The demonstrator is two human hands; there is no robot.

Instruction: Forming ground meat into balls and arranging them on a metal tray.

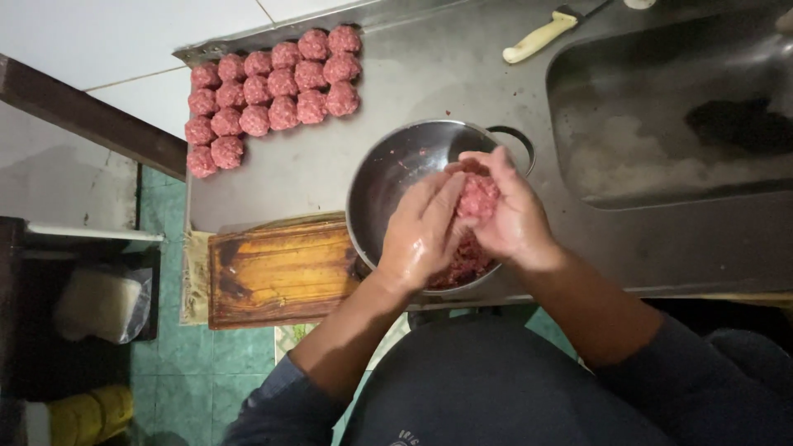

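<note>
A stainless steel counter (413, 74) is seen from above, with white wall tile beyond its far edge and green floor tile below its near edge. A sink basin (669, 116) is sunk into the right end of the counter. A metal bowl (392, 177) stands at the near edge, about the middle, and a remnant of raw minced meat (467, 263) is seen at its near side. Over the bowl a lump of minced meat (477, 196) is pressed between the two hands: the left hand (423, 231) is laid flat against it from the left, and the right hand (512, 211) is cupped around it from the right, fingers curled over the top. Both hands are glossy with grease.

At the far left corner of the counter, rows of shaped meatballs (268, 91) are laid out directly on the steel, touching one another. A worn wooden cutting board (281, 277) lies at the near edge, just beside the bowl on its left. Near the far edge, beside the sink's corner, a knife with a cream handle (538, 37) is laid.
</note>
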